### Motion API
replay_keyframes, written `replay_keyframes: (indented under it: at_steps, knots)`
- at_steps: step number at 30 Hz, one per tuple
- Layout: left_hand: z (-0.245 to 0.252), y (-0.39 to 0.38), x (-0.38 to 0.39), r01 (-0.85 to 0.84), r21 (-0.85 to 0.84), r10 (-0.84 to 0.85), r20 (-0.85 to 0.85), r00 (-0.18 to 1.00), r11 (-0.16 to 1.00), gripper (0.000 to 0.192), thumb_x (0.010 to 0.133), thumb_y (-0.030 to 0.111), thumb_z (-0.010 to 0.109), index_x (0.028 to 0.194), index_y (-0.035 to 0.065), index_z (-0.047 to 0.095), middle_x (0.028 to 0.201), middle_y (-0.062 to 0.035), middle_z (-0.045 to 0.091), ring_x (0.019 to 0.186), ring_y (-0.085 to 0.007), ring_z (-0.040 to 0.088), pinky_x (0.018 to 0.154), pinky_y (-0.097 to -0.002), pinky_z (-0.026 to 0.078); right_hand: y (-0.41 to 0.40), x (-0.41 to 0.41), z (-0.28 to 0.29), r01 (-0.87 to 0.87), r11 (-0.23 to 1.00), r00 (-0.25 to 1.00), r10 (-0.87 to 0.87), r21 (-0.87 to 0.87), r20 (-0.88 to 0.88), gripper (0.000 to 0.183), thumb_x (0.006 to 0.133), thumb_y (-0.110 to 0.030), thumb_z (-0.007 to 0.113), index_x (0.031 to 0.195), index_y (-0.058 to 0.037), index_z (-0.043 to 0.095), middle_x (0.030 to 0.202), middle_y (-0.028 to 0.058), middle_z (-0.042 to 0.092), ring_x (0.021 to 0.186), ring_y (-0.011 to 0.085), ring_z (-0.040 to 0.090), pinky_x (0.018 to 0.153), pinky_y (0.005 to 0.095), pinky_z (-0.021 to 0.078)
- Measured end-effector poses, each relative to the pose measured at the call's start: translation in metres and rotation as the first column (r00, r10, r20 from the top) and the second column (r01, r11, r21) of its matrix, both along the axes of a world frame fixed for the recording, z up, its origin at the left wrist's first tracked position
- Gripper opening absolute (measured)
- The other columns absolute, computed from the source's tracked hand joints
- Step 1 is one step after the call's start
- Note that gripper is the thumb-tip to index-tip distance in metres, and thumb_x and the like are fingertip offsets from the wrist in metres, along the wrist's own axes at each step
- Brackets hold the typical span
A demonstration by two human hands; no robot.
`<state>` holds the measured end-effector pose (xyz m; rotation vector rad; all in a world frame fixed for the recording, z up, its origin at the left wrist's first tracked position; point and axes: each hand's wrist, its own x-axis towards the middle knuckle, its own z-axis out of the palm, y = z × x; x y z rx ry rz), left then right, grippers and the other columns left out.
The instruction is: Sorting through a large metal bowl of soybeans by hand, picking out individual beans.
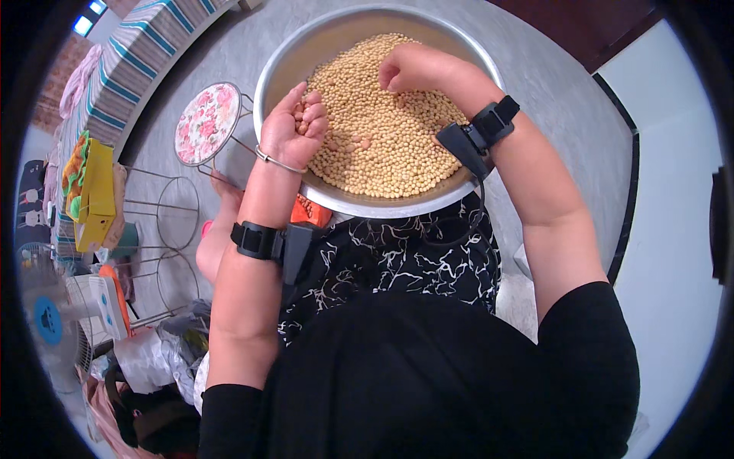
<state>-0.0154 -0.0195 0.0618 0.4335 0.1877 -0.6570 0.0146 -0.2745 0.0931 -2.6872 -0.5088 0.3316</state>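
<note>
A large metal basin (378,209) holds a broad heap of pale yellow soybeans (384,166). Reddish-brown peanut kernels (365,143) lie scattered among the beans. My left hand (295,123) is palm up over the basin's left rim, its fingers curled around several peanut kernels (300,117). Over the far right part of the heap, my right hand (410,69) is bent down with its fingers drawn together. Whether anything sits between those fingertips is hidden. A red-orange container (309,211) with more kernels shows partly under the basin's near left rim.
A round stool with a floral seat (207,123) stands left of the basin. Farther left are a yellow box (94,195), metal stool frames (178,212) and a fan (51,321). A person's bare leg (221,229) is beside my left forearm. A cable (481,212) hangs from my right wrist strap.
</note>
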Motion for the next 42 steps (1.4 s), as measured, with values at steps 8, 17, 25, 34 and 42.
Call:
replay_keyframes:
  at_steps: [8,17,25,34,42]
  knots:
    - [0.004,-0.002,-0.004,-0.098,0.064,0.099,-0.010,0.995,0.993,0.028,0.092,0.002,0.048,0.119,0.0052,0.042,0.088,-0.0068,0.046,0.061,-0.0099,0.038,0.044,-0.0213,0.027,-0.023,0.008,-0.002,0.002,0.999,1.000,-0.002,0.051,0.001,0.015,0.074,-0.010,0.066,0.088,-0.0040,0.068,0.082,0.0096,0.067,0.077,0.0201,0.063,0.069,0.0346,0.0491]
    - [-0.004,-0.001,0.000,-0.077,0.138,0.079,-0.013,0.997,0.987,0.055,0.087,-0.009,0.042,0.135,0.0107,0.026,0.103,-0.0153,0.049,0.068,-0.0162,0.048,0.047,-0.0247,0.034,-0.012,0.010,-0.012,0.027,0.991,0.988,-0.047,0.134,0.148,0.017,0.074,-0.011,0.067,0.089,-0.0049,0.068,0.080,0.0088,0.068,0.075,0.0192,0.063,0.069,0.0336,0.0497]
    - [-0.001,-0.001,-0.002,-0.047,0.048,0.049,-0.035,0.998,0.998,0.012,0.094,0.010,0.050,0.101,0.0000,0.049,0.076,-0.0037,0.043,0.059,-0.0100,0.040,0.043,-0.0210,0.028,0.009,-0.008,-0.007,0.012,0.977,0.998,0.003,-0.212,0.069,0.021,0.063,-0.016,0.074,0.083,-0.0114,0.069,0.079,0.0067,0.068,0.077,0.0244,0.065,0.066,0.0387,0.0503]
    - [-0.009,-0.001,0.003,-0.110,0.130,0.105,0.045,0.993,0.985,0.035,0.079,-0.013,0.041,0.112,-0.0003,0.038,0.091,-0.0098,0.046,0.069,-0.0167,0.046,0.049,-0.0237,0.036,0.019,-0.021,0.010,0.250,0.802,0.864,0.069,0.543,-0.498,0.016,0.088,-0.022,0.058,0.093,-0.0069,0.059,0.090,0.0020,0.065,0.083,0.0082,0.064,0.059,0.0202,0.0458]
    - [-0.006,0.001,0.004,-0.015,0.062,0.017,-0.044,0.999,0.998,0.012,0.098,0.007,0.037,0.108,0.0017,0.041,0.085,-0.0058,0.043,0.060,-0.0111,0.039,0.046,-0.0220,0.030,0.057,-0.024,-0.012,0.057,0.933,0.852,0.141,0.357,-0.504,0.011,0.081,-0.013,0.064,0.090,-0.0074,0.064,0.073,-0.0027,0.059,0.062,0.0068,0.053,0.056,0.0216,0.0405]
